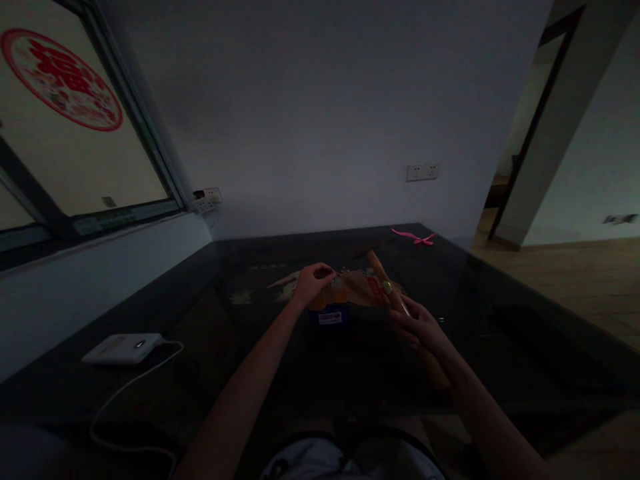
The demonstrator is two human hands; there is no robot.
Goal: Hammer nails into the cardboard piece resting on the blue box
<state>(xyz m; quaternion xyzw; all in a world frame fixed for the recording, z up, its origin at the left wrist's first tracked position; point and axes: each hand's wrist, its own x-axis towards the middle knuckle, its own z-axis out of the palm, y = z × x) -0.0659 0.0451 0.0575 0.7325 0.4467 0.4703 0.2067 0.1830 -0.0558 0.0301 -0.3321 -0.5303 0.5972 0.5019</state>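
My right hand (419,325) is wrapped round a long orange-brown wooden-looking stick (381,272) with a round gold-coloured fitting. The stick slants from upper left to lower right, its lower part running beneath my wrist. Thumb and fingers of my left hand (314,283) come together in a pinch; what lies between them is too dark and small to make out. Just beside it are a brown patterned piece (357,288) and something orange. A red strip (375,291) shows close to the stick. Below my left hand is a dark blue box-like thing (330,319) with a white label.
The dark glossy table (240,380) stands against the wall. A white power bank (125,349) with a white cable (133,381) lies at the left. A pink ribbon (415,237) rests near the far right corner. A dark flat shape (545,347) lies at the right.
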